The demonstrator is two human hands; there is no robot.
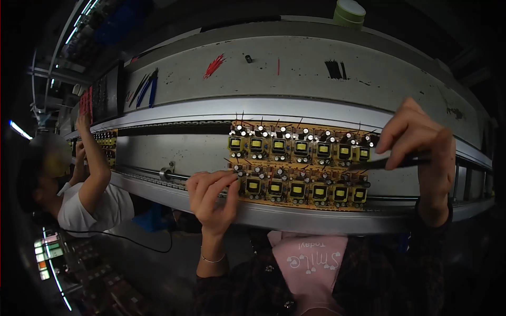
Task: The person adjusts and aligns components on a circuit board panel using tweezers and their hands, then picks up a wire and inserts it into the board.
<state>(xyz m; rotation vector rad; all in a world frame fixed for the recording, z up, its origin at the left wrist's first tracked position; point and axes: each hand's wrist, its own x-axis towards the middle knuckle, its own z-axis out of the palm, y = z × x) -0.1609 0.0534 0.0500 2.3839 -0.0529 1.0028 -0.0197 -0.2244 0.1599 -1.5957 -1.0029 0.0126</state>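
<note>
A panel of circuit boards (pixel 303 166) lies across the rails in front of me, in two long rows with yellow-cored transformers and silver-topped capacitors. Thin leads stick up along its far edge. My left hand (pixel 213 200) is at the panel's near left corner, thumb and forefinger pinched by the end board; whatever is between them is too small to make out. Over the panel's right end, my right hand (pixel 419 139) grips dark tweezers (pixel 377 163), whose tips point left above the gap between the two rows.
On the shelf beyond the rails lie red wires (pixel 214 66), a small black cylindrical part (pixel 249 59), a single red wire (pixel 278 67), black wires (pixel 333 70) and blue-handled pliers (pixel 148 90). A green container (pixel 349 15) stands farther back. Another person (pixel 95 203) works at left.
</note>
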